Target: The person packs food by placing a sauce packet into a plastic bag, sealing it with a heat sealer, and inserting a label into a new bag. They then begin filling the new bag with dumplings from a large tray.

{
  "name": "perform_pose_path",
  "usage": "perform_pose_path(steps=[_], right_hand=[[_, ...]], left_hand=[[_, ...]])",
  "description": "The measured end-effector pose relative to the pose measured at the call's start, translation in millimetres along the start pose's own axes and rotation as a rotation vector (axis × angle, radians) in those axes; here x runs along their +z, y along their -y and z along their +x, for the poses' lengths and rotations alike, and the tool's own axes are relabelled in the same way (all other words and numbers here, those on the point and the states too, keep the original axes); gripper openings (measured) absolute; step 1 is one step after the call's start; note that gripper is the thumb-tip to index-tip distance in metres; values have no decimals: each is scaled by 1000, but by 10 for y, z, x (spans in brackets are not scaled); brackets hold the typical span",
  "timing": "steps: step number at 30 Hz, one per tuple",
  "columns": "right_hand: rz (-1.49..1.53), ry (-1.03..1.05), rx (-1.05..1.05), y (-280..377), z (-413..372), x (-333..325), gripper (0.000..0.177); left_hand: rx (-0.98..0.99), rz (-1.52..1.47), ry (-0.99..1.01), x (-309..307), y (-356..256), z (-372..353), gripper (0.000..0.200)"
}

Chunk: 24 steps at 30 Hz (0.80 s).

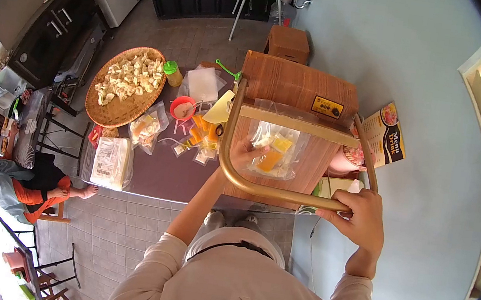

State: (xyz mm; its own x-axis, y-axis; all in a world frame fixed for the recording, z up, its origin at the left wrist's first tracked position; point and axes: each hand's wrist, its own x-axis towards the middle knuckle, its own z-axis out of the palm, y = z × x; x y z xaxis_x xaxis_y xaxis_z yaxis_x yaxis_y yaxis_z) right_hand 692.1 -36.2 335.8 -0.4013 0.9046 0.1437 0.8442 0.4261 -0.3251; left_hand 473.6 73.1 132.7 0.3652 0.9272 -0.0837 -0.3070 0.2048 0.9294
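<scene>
My right hand (359,219) is wrapped around the near corner of a gold metal handle (271,195), a U-shaped frame on a wood-grain bag sealer (298,80). Inside that frame, my left hand (244,155) pinches a clear plastic bag (288,167) by its left side. Pale pieces, a yellow packet and an orange packet show through the plastic. The bag's top end lies at the sealer's front bar (298,125). A dial and a label sit on the sealer's top.
On the dark table (153,169) are a woven tray (95,91) of pale food pieces, a green-capped bottle (172,74), a red bowl (182,108), several sachets and a stack of packs (111,162). A menu card (383,135) stands right. Seated people (6,174) are at far left.
</scene>
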Motion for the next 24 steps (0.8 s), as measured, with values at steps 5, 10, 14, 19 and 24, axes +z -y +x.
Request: perform_pose_path(steps=[5,10,14,19,24], right_hand=[[45,25,10,-21,-44,92,30],[46,31,9,-37,-68,176,32],[63,24,31,-59,-101,250,35],[38,43,14,-56,-97,234,32],[65,48,18,-62,-102,244,31]], left_hand=[[56,-114,24,-60,175,69,35],[23,-79,22,-85,176,70,36],[-12,-132,36,-100,221,84,37],[1,-170,29,-53,171,57,40],[-4,-170,43,-69,192,62,39]])
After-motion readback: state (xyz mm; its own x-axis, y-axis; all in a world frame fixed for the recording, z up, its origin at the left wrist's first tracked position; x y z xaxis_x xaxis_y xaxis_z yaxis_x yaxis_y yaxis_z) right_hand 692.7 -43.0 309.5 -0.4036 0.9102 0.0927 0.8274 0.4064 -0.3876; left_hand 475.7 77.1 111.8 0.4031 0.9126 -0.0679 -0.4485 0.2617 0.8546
